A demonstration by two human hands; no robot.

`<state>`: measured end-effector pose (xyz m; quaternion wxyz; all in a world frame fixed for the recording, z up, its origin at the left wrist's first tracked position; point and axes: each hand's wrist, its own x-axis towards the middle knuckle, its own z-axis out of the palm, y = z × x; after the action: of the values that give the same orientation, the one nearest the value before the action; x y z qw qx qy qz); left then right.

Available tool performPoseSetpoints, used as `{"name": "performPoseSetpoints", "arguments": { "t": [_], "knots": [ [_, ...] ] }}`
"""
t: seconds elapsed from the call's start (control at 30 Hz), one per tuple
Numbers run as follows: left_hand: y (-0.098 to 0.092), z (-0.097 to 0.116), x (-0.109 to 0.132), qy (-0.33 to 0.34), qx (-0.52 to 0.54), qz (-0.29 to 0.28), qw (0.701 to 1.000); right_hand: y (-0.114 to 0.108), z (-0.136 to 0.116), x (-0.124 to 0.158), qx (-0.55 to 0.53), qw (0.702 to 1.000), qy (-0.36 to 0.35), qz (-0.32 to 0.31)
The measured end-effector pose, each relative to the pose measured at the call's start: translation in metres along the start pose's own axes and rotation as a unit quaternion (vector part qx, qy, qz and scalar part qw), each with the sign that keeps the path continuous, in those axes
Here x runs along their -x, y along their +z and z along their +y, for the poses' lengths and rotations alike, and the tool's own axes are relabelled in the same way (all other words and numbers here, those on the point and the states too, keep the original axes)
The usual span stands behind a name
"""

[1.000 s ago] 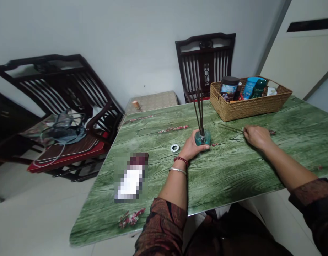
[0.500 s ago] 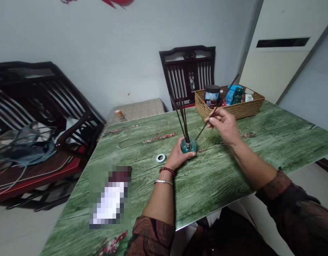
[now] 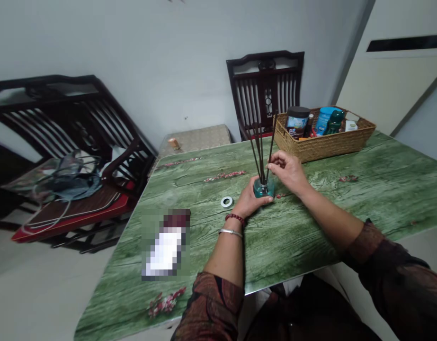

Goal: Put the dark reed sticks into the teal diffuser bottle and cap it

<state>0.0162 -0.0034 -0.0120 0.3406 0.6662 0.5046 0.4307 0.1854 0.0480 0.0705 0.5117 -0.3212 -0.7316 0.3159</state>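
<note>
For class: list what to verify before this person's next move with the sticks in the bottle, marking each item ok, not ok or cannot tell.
1. Left hand grips the teal glass bottle: ok.
2. Bottle stands upright on the green wood-print tabletop: ok.
3. Right hand pinches a dark reed stick: ok.
4. That stick's lower end is inside the bottle: cannot tell, fingers hide it.
5. White ring lies apart from the bottle: ok.

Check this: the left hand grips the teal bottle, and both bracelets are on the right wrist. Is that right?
No: the head view shows the beaded bracelet and bangle on the left wrist, not the right. The left hand does grip the teal bottle.
</note>
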Motion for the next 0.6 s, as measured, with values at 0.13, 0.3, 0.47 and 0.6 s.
{"name": "performPoseSetpoints", "arguments": {
  "t": [0.13,0.3,0.47,0.6],
  "knots": [
    [0.001,0.0,0.001,0.017,0.01,0.007,1.0,0.004,0.011,0.012,0.111,0.993,-0.002,-0.049],
    [0.002,0.0,0.001,0.012,-0.002,0.006,1.0,-0.005,0.015,0.037,0.124,0.991,0.041,-0.018],
    [0.004,-0.002,0.002,0.013,0.001,0.008,1.0,-0.008,0.01,0.074,0.054,0.992,0.104,-0.053],
    [0.006,0.004,0.003,-0.02,-0.027,0.014,0.999,0.002,0.0,0.097,-0.01,0.985,0.128,-0.112]
  ]
}}
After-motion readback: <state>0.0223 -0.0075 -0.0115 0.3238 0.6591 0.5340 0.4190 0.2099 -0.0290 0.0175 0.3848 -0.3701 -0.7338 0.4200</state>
